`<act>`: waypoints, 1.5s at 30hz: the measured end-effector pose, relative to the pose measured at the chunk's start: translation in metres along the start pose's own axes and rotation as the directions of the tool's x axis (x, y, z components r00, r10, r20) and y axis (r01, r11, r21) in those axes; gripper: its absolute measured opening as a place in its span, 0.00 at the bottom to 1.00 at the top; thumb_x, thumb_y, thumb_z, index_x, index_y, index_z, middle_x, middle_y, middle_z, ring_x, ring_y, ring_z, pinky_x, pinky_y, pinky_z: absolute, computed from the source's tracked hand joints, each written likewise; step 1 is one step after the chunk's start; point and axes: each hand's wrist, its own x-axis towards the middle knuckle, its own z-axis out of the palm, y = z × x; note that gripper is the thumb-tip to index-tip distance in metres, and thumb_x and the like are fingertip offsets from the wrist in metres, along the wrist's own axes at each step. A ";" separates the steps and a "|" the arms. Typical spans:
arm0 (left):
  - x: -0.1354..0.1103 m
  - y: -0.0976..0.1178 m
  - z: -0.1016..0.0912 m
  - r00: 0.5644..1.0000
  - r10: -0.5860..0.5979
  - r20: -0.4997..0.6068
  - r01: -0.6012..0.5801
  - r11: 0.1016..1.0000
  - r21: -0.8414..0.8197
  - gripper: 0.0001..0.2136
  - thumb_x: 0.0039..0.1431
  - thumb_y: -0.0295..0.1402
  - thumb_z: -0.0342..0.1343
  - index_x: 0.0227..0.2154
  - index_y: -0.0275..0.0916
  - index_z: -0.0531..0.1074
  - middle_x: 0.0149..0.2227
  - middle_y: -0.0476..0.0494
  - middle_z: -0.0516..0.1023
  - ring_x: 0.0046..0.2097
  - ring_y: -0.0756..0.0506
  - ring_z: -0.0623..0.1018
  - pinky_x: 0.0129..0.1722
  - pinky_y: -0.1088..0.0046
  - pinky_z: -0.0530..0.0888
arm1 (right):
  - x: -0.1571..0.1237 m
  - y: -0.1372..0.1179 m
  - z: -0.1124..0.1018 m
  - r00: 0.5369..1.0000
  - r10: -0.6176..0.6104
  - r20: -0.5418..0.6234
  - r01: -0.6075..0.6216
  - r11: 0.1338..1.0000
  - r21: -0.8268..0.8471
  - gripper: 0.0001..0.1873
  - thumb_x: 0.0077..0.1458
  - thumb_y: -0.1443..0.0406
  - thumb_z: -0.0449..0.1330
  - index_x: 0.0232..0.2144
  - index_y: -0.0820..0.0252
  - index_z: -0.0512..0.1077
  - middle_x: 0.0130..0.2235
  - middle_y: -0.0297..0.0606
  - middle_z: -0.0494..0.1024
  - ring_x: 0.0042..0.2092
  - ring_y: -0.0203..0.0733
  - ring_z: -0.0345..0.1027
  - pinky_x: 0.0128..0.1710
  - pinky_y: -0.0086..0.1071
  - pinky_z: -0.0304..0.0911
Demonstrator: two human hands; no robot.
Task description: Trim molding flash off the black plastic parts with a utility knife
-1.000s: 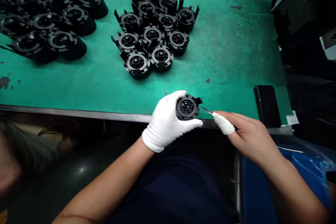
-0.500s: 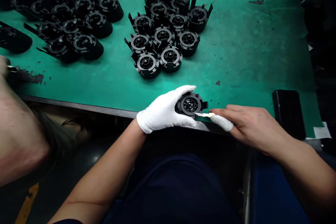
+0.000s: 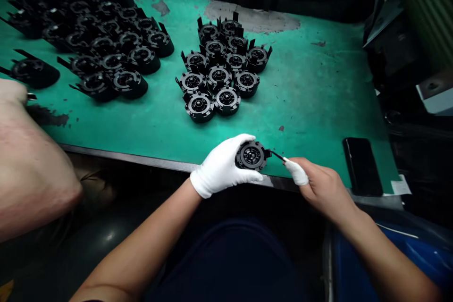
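My left hand (image 3: 221,166), in a white glove, is closed around a round black plastic housing (image 3: 252,155) at the table's front edge. Its ringed face, with a hub in the middle, points up towards me. My right hand (image 3: 318,181) is bare except for a white cover on the thumb. Pinched between its thumb and fingers is a small knife (image 3: 278,155), its thin blade looking dark from this angle. The blade's tip is close to the tab on the housing's right side; whether they touch I cannot tell. Most of the knife's handle is hidden in my fingers.
Several similar black housings (image 3: 219,76) stand grouped on the green table (image 3: 300,104), with a larger group (image 3: 113,61) at the left. A black phone (image 3: 363,166) lies near the right front corner. Another person's arm (image 3: 35,165) reaches in from the left.
The knife has moved from the lower right of the housing's face to its right side tab. My left hand keeps its hold. The whole view has shifted, showing more of the table's far side.
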 end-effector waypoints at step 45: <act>-0.024 0.001 0.044 0.960 -0.054 -0.274 0.062 0.998 0.018 0.44 0.47 0.58 0.68 0.62 0.39 0.62 0.62 0.32 0.72 0.63 0.34 0.73 0.65 0.52 0.70 | 0.000 -0.020 0.001 0.946 -0.083 0.314 0.059 0.995 0.086 0.27 0.57 0.76 0.51 0.56 0.59 0.72 0.53 0.43 0.82 0.49 0.48 0.79 0.47 0.38 0.75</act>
